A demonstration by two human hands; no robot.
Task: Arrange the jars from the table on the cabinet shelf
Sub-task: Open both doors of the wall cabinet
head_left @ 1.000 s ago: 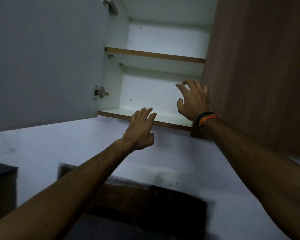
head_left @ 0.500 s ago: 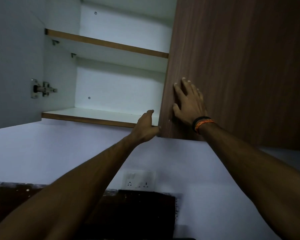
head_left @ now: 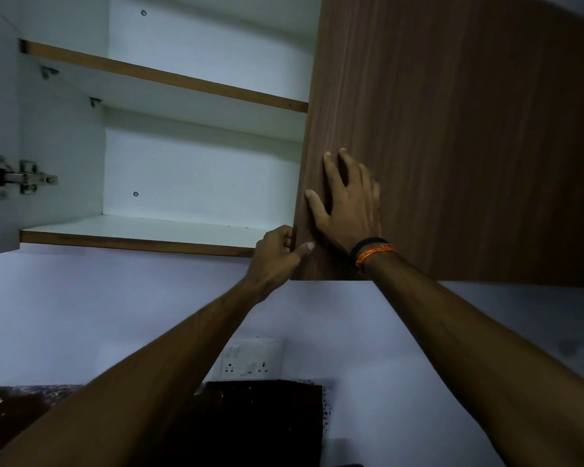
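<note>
Nearest are the two forearms, reaching up from below. The left hand [head_left: 277,251] now pinches the lower corner of the right door [head_left: 452,129], thumb on its face and fingers curled behind its edge; a second ago it hovered open in front of the shelf [head_left: 132,235]. The right hand [head_left: 346,203], a band [head_left: 373,252] at its wrist, lies flat and released on the wood, fingers spread, where earlier it was reaching into the opening. The view has also swung right, so this door fills more of the scene.

Beyond the hands the cabinet stands open on the left side, a hinge [head_left: 21,178] showing on its wall. The lower shelf and the upper shelf [head_left: 162,77] hold nothing that I can see. Below, on the wall, sits a socket [head_left: 250,360].

No jars are in sight, and neither is the bench. I take it the person is working the second door, most likely opening it, so placing has not begun.
</note>
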